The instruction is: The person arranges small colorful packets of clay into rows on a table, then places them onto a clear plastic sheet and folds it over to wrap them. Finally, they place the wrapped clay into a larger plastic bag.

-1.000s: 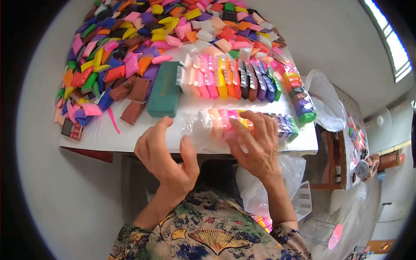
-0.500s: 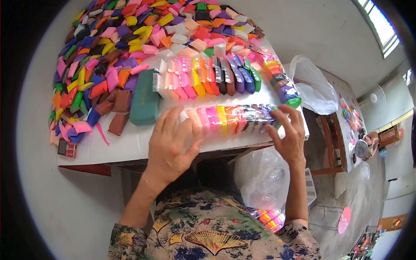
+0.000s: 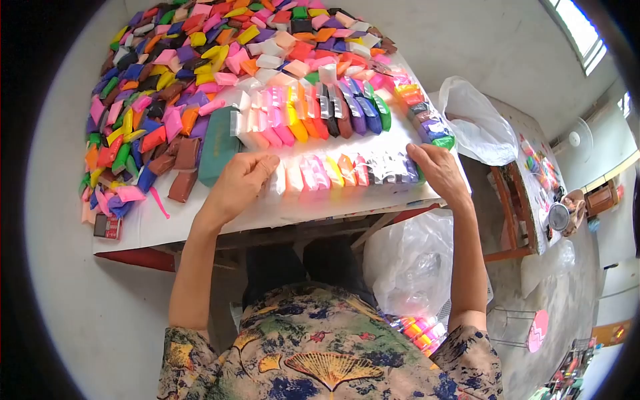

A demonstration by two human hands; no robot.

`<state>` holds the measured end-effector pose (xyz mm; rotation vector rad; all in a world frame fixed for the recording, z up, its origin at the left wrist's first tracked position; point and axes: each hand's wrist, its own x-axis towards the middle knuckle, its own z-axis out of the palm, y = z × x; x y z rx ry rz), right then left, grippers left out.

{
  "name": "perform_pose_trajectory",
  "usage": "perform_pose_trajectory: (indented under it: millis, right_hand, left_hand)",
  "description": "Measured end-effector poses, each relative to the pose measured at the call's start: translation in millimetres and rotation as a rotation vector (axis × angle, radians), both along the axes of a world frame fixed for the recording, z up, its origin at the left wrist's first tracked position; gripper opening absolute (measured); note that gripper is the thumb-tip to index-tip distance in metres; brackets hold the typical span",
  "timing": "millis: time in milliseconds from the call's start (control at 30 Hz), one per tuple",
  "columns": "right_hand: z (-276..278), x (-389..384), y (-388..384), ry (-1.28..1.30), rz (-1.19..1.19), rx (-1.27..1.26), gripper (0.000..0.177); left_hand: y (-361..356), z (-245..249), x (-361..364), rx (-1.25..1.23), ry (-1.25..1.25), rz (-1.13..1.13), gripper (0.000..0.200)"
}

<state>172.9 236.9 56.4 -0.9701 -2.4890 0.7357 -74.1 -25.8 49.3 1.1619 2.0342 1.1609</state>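
In front of me lies a clear plastic bag [image 3: 343, 173] with a row of small coloured packets inside, from white and pink through yellow and red to black and purple. My left hand [image 3: 239, 185] is closed in a pinch at the bag's left end. At the opposite end my right hand [image 3: 437, 172] grips the bag's corner, its thumb partly hidden. Just beyond lies a second row of upright coloured packets [image 3: 313, 117] in clear wrapping. A green block [image 3: 219, 148] stands against that row's left end.
A large heap of loose coloured packets [image 3: 173, 80] covers the back and left of the white table [image 3: 200, 220]. Another packed row [image 3: 425, 117] lies at the right edge, beside a clear plastic bag [image 3: 477, 127]. A small red-and-black box [image 3: 108, 227] sits at the front left corner.
Both hands have gone from spread fingers over the packed bag to closed fingers at its two ends. My left hand moved left; the bag now lies flatter, its packets more plainly visible.
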Motion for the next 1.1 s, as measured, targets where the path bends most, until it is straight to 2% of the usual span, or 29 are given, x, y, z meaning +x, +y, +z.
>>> perform_pose_trajectory:
  millis: [100,200,300,333,400,433,467,567,667,767,800,900,933,1033,1067,1100]
  right_hand:
    - [4,-5,-1,-0.010,-0.066,-0.078,0.065]
    - [5,1,1,0.024,-0.057,-0.086,0.060]
    - [2,17,-9,0.285,0.330,0.129,0.066]
    - [15,21,-13,0.103,0.368,0.026,0.086]
    - [9,19,-14,0.047,0.344,0.132,0.085]
    - [9,16,-16,0.020,0.329,0.188,0.085]
    - [14,15,-18,-0.008,0.295,0.052,0.084]
    - [3,12,-10,0.027,0.306,0.017,0.083]
    - [2,13,-7,0.048,0.296,-0.120,0.086]
    - [-16,19,0,0.157,0.297,-0.001,0.086]
    - [-17,22,1,0.118,0.235,-0.101,0.096]
    - [-21,33,-6,0.196,0.245,-0.040,0.100]
    - [-17,36,-10,0.193,0.223,-0.068,0.106]
    - [0,46,-35,0.143,0.088,0.269,0.108]
    - [5,47,-44,0.135,0.055,0.434,0.108]
    - [13,45,-51,0.141,0.071,0.491,0.107]
  left_hand:
    - [1,-14,-9,0.085,-0.084,0.028,0.040]
    - [-5,-6,4,0.148,-0.151,0.129,0.045]
    - [-18,-4,15,0.365,0.044,-0.153,0.060]
    - [-21,-4,17,0.341,0.058,-0.152,0.065]
    - [-23,-2,20,0.294,0.089,-0.152,0.076]
    - [-22,-2,20,0.263,0.114,-0.147,0.076]
    - [-20,-4,20,0.231,0.138,-0.143,0.076]
    - [-16,-13,18,0.196,0.128,-0.106,0.075]
    - [-15,-22,18,0.204,0.070,-0.048,0.073]
    - [-17,-21,22,0.188,0.009,0.014,0.079]
    - [-17,-20,24,0.177,-0.014,0.034,0.083]
    - [-32,3,37,0.068,0.178,0.038,0.096]
    - [-37,7,40,0.130,0.420,0.016,0.103]
    - [-48,34,67,0.044,0.862,0.159,0.100]
    - [-46,41,73,0.084,0.859,0.110,0.097]
    - [-39,42,76,0.109,0.864,0.038,0.097]
